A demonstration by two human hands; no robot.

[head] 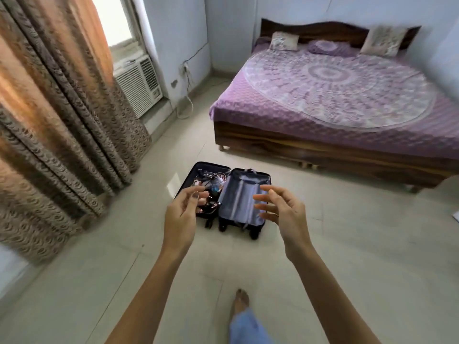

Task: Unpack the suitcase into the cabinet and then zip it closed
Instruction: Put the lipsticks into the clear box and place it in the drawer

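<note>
Hovering left hand [182, 214] and right hand [283, 212], both spread and empty, over suitcase [239, 194] lying open on floor [335, 239]. Looks like light, tangly cables [211, 180] in left half: worth gathering bunched.

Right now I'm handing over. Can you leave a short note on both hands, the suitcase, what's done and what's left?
Left hand: open, fingers relaxed, holding nothing, raised in front of the body.
Right hand: the same.
Suitcase: lies open flat on the floor near the bed. Its left half holds loose small items, cables among them. A fabric panel covers its right half.
Cabinet: not in view.
Done: suitcase is open.
Left: move the items to the cabinet, check under the panel, then close and zip.
</note>
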